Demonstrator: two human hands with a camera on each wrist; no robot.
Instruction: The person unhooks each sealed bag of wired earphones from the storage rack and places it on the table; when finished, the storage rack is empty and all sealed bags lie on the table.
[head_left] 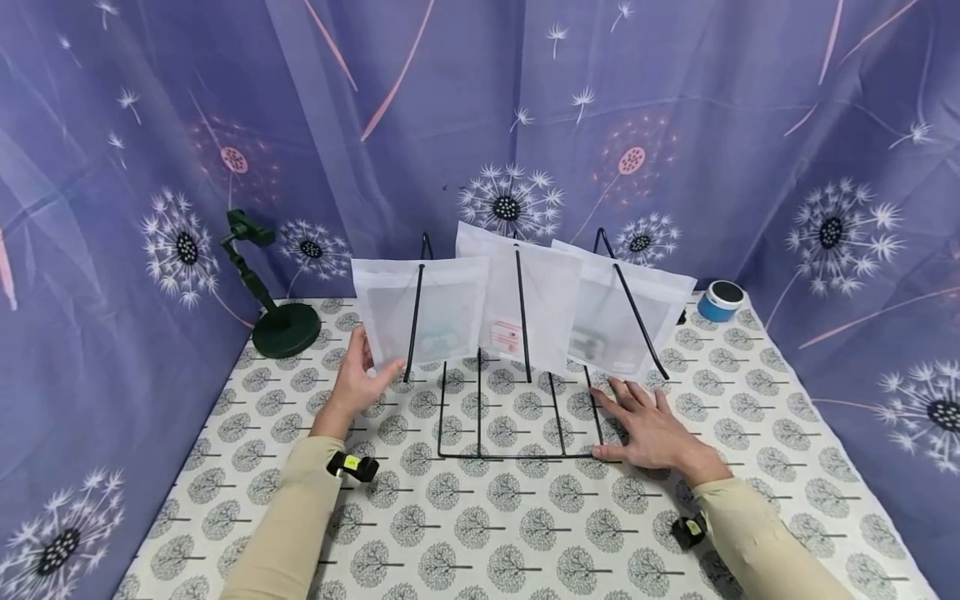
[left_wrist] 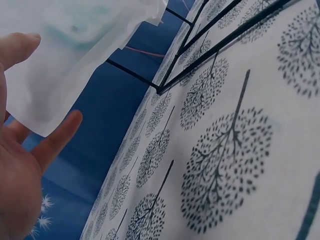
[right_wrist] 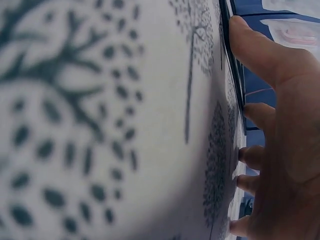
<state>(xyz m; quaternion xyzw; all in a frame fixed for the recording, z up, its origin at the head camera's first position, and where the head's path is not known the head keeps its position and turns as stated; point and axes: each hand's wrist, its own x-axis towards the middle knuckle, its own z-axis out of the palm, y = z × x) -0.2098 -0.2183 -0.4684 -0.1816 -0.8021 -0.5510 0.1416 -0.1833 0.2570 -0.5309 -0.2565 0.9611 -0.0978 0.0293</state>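
Observation:
A black wire rack point(head_left: 517, 456) stands on the table, with three prongs slanting forward. A frosted white zip pouch hangs on each: the left pouch point(head_left: 457, 300), the middle pouch point(head_left: 551, 312) and the right pouch point(head_left: 656, 312). Faint coloured items show through them. My left hand point(head_left: 358, 383) is at the left pouch's lower left corner. In the left wrist view its thumb point(left_wrist: 20, 47) lies in front, with other fingers behind and below the pouch, spread apart. My right hand point(head_left: 647, 429) lies with spread fingers on the tablecloth, thumb right at the rack's front right corner.
At the back left stands a dark green stand point(head_left: 287, 329) with a jointed arm. A blue round container with a dark top point(head_left: 720, 302) sits at the back right. Purple curtains point(head_left: 420, 100) close off the back and both sides of the tree-patterned tablecloth point(head_left: 472, 529).

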